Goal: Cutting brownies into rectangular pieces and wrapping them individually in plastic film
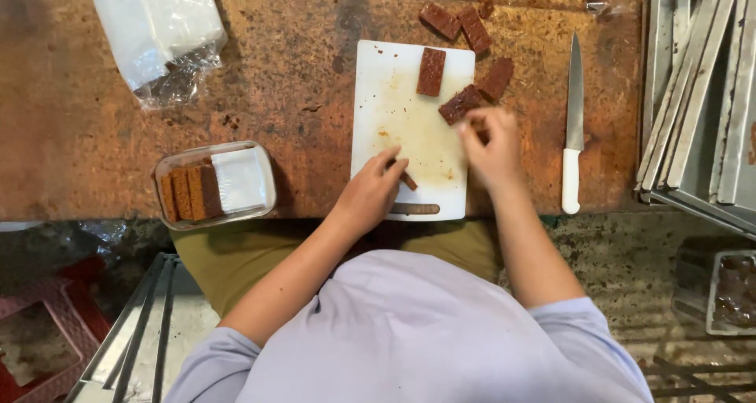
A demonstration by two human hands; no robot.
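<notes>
Right, both hands are over the white cutting board [394,119], which lies on a rusty brown table [94,135]. The left hand [372,192] rests low on the board, fingers curled, its fingertips touching a small brown scrap [409,182] near the board's bottom edge; whether it is actually pinching that scrap, I cannot tell. The right hand [490,144] sits at the board's right edge, fingertips closed around the near end of a brown cake slice [460,104] that lies tilted, half on the board and half off it. It grips that slice, no question.

Above it, another brown slice [431,71] lies upright near the board's top edge, well clear of both hands. Off the board, a third slice [498,78] lies on the table just beside the held one, and two more slices [458,25] sit together past the board's top right corner.

To the right, a knife with a white handle [572,119] lies on the table, blade pointing away from the person, apart from the right hand. To the left, a clear plastic tray [264,184] holds a row of brown slices on edge beside a white sheet. A clear plastic bag [157,25] sits at the top left, and stacked metal trays [693,96] lean at the far right.
</notes>
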